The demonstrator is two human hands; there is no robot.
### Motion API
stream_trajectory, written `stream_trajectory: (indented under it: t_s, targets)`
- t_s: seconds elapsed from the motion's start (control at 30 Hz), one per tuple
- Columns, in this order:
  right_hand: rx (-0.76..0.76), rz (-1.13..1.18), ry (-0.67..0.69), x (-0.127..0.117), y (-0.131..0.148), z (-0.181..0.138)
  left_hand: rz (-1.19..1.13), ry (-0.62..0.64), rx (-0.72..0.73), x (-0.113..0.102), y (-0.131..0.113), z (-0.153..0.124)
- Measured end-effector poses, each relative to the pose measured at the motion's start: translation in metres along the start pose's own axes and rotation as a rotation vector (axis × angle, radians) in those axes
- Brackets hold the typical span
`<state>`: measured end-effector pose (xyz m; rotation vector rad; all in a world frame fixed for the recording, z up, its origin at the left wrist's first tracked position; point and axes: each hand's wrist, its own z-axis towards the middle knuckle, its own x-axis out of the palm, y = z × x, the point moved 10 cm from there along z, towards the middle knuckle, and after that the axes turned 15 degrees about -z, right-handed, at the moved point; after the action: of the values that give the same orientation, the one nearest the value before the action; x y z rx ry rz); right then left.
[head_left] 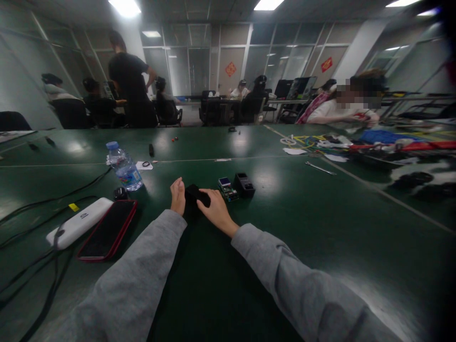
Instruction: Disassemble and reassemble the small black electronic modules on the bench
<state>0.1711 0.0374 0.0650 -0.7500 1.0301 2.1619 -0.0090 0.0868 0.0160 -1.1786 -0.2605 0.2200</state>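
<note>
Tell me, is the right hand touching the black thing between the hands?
Touching. The head view shows the right hand with thumb and fingers against the right end of the black thing.

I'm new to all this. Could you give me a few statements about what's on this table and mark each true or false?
1. The right grip is on a black object. True.
2. The bottle has a red cap. False: the bottle's cap is blue.
3. The circuit board sits inside the black box. False: the circuit board lies beside the black box.
4. A wrench lies to the right of the black box. True.
5. The white device lies on top of the phone. False: the white device is beside the phone.
</note>
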Motion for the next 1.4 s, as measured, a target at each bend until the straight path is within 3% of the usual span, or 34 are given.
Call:
stream_trajectory:
  t_s: [0.2,0.37,0.47,0.6,0.77,0.87,1.0,1.1,1.23,1.4]
  targets:
    - [0.318,0.167,0.023,0.009,-0.043,-0.002,0.001,0.003,-0.009,0.001,0.001,0.000]
    - [0.276,-0.035,-0.050,0.002,-0.040,-0.002,-0.005,0.003,-0.025,0.002,-0.002,-0.002]
    - [0.281,-0.044,-0.071,-0.003,-0.037,-0.003,-0.003,0.010,-0.038,0.003,-0.005,-0.004]
    - [0.187,-0.061,-0.060,-0.003,-0.023,-0.004,0.001,0.018,-0.024,0.004,-0.008,-0.005]
    - [0.106,-0.140,0.054,0.009,-0.011,-0.006,-0.012,-0.001,0.021,0.003,-0.011,-0.005]
    - [0.051,-0.173,-0.051,-0.008,0.001,-0.005,-0.027,-0.027,0.033,0.002,-0.012,-0.005]
    - [-0.182,-0.214,-0.141,-0.028,0.042,-0.008,-0.030,-0.057,0.060,-0.003,-0.015,-0.002]
    - [-0.302,-0.264,-0.031,-0.014,0.063,-0.013,0.002,-0.104,0.089,-0.011,-0.019,-0.001]
    - [-0.304,-0.305,0.060,0.008,0.061,-0.014,0.038,-0.221,0.127,-0.024,-0.028,-0.003]
    - [-0.317,-0.335,0.098,0.017,0.055,-0.013,0.059,-0.183,0.165,-0.018,-0.035,-0.005]
